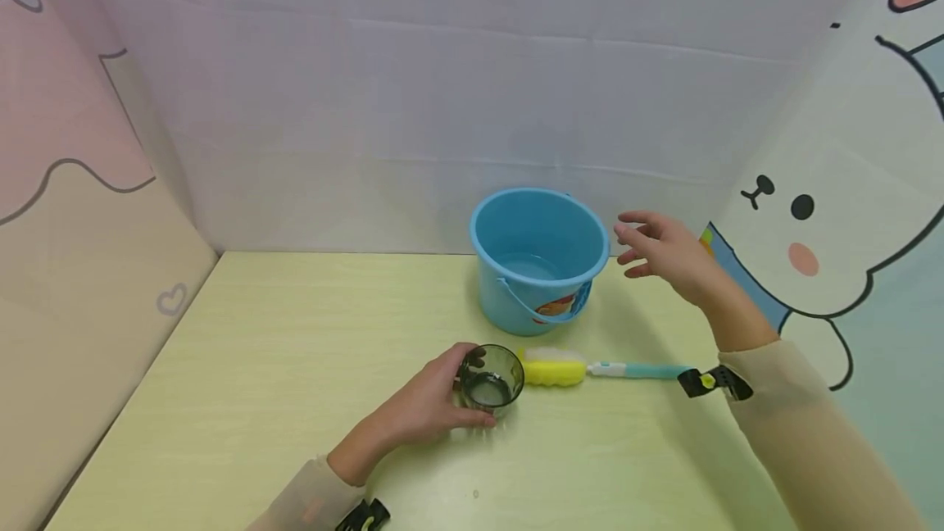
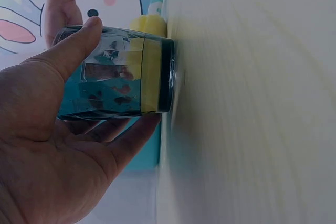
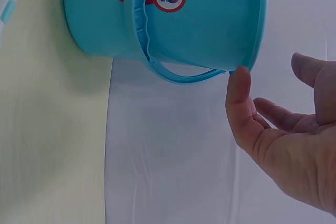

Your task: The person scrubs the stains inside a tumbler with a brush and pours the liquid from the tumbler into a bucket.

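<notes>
A smoky dark glass (image 1: 491,383) stands upright on the table, its open mouth facing up. My left hand (image 1: 435,400) holds it from the left, thumb on the near side and fingers round the far side; the left wrist view shows thumb and fingers on opposite sides of the glass (image 2: 118,72). Up by the rim of a blue bucket (image 1: 509,301), on its right, my right hand (image 1: 660,256) hovers with fingers loosely bent and nothing in them. In the right wrist view, one fingertip of the right hand (image 3: 294,135) overlaps the rim of the bucket (image 3: 210,30).
A brush with a yellow head (image 1: 555,373) and a white and teal handle (image 1: 642,370) lies just right of the glass, in front of the bucket. The bucket's handle (image 1: 542,316) hangs down at its front. White cloth (image 1: 332,121) rises behind the pale wooden table (image 1: 280,334).
</notes>
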Demonstrator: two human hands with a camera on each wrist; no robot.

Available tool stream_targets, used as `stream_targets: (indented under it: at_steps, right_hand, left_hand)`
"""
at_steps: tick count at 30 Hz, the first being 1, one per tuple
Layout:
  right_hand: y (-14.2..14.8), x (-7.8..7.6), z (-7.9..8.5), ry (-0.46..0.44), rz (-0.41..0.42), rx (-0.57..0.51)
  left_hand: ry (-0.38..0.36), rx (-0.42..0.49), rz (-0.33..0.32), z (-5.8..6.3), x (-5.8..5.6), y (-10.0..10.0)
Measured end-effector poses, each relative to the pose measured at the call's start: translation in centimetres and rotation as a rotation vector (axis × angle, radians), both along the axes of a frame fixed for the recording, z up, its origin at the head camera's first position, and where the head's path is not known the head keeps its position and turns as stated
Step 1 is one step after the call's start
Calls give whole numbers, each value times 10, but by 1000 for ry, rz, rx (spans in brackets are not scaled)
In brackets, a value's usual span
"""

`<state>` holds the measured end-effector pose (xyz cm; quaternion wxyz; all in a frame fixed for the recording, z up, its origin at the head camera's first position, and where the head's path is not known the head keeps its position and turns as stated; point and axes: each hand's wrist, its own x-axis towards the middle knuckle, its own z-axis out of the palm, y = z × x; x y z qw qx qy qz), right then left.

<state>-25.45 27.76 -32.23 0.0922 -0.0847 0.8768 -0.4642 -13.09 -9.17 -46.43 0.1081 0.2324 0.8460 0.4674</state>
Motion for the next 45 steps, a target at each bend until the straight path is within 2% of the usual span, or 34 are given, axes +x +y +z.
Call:
stream_targets:
  at_steps: [6,18,29,45]
  right_hand:
    - [-10,-15,2,-59,-38,-60]
    - [-19,-34,2,-135,-31,-68]
    - [-15,-43,-5,-218,-33,-170]
    - [-19,-44,-11,-238,-33,-273]
  left_hand:
    - [-7,7,-1,1,0,1]
    - [-3,-4,-4,2,1,3]
    - [-8,2,-6,0,1,5]
    - [15,8,9,1,0,1]
